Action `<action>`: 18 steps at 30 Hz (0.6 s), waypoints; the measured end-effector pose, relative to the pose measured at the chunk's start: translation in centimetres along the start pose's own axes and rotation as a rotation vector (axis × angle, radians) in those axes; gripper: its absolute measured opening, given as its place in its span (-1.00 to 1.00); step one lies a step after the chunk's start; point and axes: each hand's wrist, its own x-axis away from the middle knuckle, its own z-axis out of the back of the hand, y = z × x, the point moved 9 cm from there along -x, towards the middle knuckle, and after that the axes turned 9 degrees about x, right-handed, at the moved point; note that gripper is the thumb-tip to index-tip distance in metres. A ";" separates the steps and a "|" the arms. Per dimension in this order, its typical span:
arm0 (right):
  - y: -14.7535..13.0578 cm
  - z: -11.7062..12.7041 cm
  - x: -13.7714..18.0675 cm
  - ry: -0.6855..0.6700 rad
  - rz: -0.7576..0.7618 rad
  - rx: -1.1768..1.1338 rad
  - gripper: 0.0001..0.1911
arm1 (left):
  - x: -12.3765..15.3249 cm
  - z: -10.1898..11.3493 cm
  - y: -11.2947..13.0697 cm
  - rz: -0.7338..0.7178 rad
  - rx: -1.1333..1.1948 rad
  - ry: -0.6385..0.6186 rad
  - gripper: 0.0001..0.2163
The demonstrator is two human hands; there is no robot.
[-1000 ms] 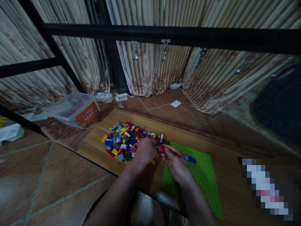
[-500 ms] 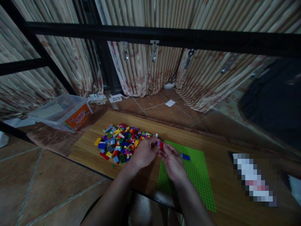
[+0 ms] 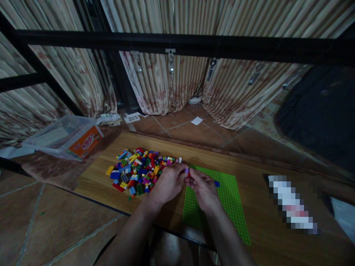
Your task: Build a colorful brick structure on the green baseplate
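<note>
My left hand [image 3: 167, 183] and my right hand [image 3: 203, 189] meet fingertip to fingertip over the near left edge of a green studded baseplate [image 3: 230, 199]. Both pinch a small brick piece [image 3: 186, 170] between them; it looks purple and red. A pile of several coloured bricks [image 3: 137, 171] lies on the wooden board [image 3: 102, 177] just left of my left hand. A blue brick [image 3: 216, 183] rests on the baseplate behind my right hand.
A clear plastic tub [image 3: 62, 136] with an orange label stands on the floor at the left. A black metal frame [image 3: 177, 42] crosses the view above, with striped curtains [image 3: 172, 85] behind. A blurred-out item [image 3: 292, 203] lies on the board at the right.
My hands have closed together on the small piece and drawn slightly nearer. The view has shifted to the right, so everything sits further left in frame.
</note>
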 end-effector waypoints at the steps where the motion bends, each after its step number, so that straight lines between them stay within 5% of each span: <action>1: 0.1 0.0 0.0 -0.009 -0.018 -0.030 -0.73 | 0.0 0.2 0.0 -0.005 0.020 0.016 -0.85; 9: 0.9 -1.0 0.1 -0.086 -0.096 -0.167 -0.75 | 0.1 1.0 -1.6 0.075 0.176 0.075 -0.78; 18: 0.1 -1.0 0.2 -0.058 0.016 0.022 -0.72 | 0.0 0.0 -3.9 0.226 0.293 0.049 -0.81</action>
